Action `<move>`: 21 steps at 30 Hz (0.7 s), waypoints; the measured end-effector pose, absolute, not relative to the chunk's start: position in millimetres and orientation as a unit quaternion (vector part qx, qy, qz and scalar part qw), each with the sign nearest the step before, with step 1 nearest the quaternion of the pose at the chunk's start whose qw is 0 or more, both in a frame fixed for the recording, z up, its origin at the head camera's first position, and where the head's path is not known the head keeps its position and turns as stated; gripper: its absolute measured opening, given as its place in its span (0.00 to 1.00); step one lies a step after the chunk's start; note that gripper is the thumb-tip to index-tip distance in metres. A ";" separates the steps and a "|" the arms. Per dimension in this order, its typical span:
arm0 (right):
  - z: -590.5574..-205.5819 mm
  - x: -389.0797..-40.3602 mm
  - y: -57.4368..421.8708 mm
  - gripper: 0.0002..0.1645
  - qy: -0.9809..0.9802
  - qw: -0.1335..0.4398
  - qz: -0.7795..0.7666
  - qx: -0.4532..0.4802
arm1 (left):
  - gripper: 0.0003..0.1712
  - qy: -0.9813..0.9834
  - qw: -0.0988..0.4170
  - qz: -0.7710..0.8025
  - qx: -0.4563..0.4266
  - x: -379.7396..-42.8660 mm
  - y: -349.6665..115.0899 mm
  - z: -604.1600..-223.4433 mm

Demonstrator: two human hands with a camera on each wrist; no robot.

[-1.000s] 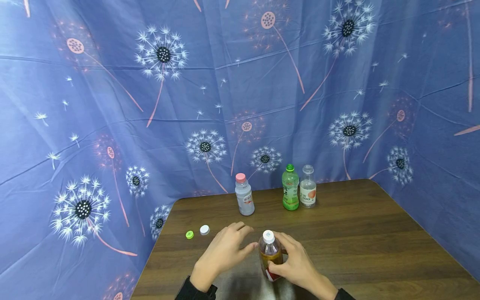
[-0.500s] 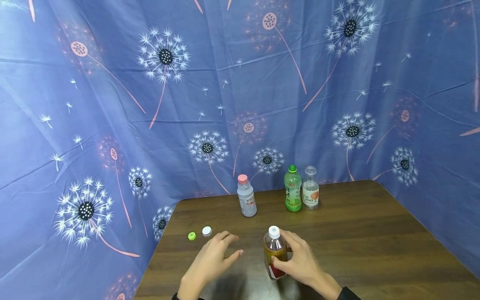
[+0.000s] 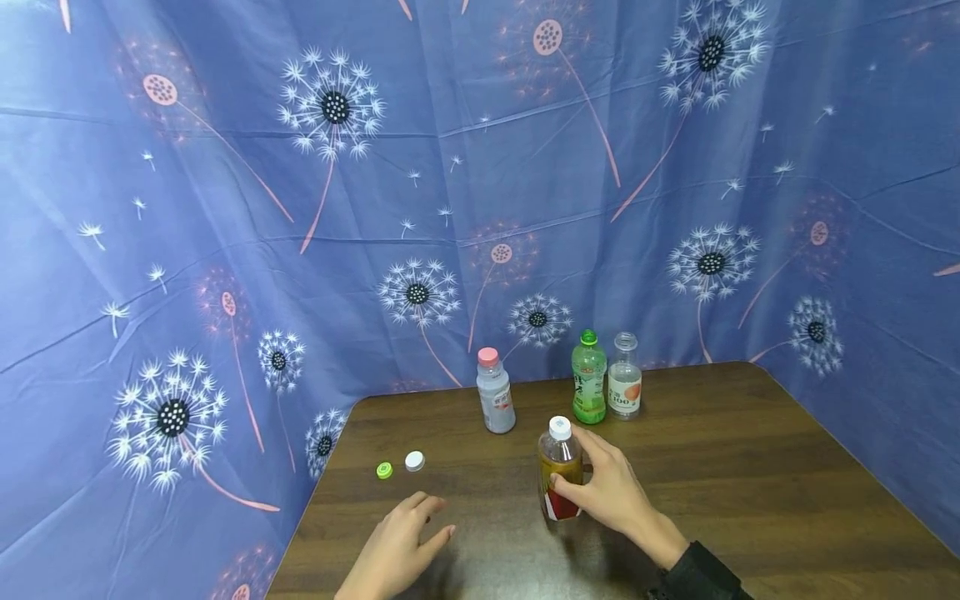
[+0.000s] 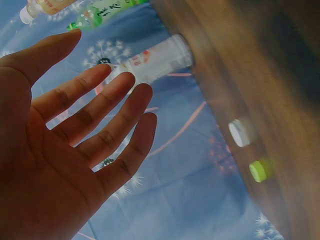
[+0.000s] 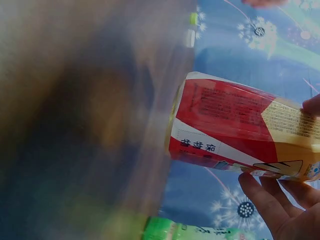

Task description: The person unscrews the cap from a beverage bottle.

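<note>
My right hand (image 3: 618,492) grips an upright drink bottle (image 3: 559,475) with a white cap and amber contents. Its thumb lies on the near side, its fingers round the right side. The right wrist view shows the bottle's red and gold label (image 5: 225,117) and the fingers against its lower edge there. At the front left, my left hand (image 3: 401,537) holds nothing, with fingers spread and slightly bent in the left wrist view. Beyond that hand lie a white cap (image 3: 414,461) and a bright green cap (image 3: 384,471).
Along the back of the wooden table (image 3: 720,467) stand a pale bottle (image 3: 496,400) with a pink cap, a capless green bottle (image 3: 589,387) and a capless clear bottle (image 3: 625,392). A blue dandelion-print cloth (image 3: 420,192) hangs behind the table and at its sides.
My right hand has carried the white-capped bottle away from me and slightly right. My left hand has drawn back from it toward the front left. The caps and back bottles stay put.
</note>
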State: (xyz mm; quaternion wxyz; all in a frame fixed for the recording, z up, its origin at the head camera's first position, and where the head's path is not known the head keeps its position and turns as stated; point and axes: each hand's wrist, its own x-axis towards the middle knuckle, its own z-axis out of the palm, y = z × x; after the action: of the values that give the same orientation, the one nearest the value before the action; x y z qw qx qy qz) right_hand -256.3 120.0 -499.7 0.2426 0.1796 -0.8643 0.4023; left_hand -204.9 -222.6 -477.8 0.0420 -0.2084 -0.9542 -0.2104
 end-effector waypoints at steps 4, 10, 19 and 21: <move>-491.1 -270.8 124.4 0.50 -0.870 0.253 0.385 0.174 | 0.21 -0.955 0.026 -0.215 -0.200 -201.1 -229.4 -485.5; -480.5 -291.8 128.6 0.50 -0.881 0.233 0.385 0.147 | 0.21 -0.952 0.005 -0.226 -0.206 -195.7 -235.9 -495.5; -480.2 -324.9 126.0 0.48 -0.889 0.212 0.385 0.132 | 0.20 -0.936 -0.001 -0.241 -0.255 -193.2 -238.6 -507.7; -480.1 -332.5 125.4 0.47 -0.889 0.206 0.386 0.131 | 0.19 -0.931 -0.006 -0.246 -0.271 -194.6 -238.3 -509.2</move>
State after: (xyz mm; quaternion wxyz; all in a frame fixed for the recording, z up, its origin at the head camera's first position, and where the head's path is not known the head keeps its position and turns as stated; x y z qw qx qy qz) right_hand -332.5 125.4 -480.1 0.2065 0.1310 -0.8893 0.3864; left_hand -194.6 -238.3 -509.2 -0.0057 -0.2708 -0.9308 -0.2455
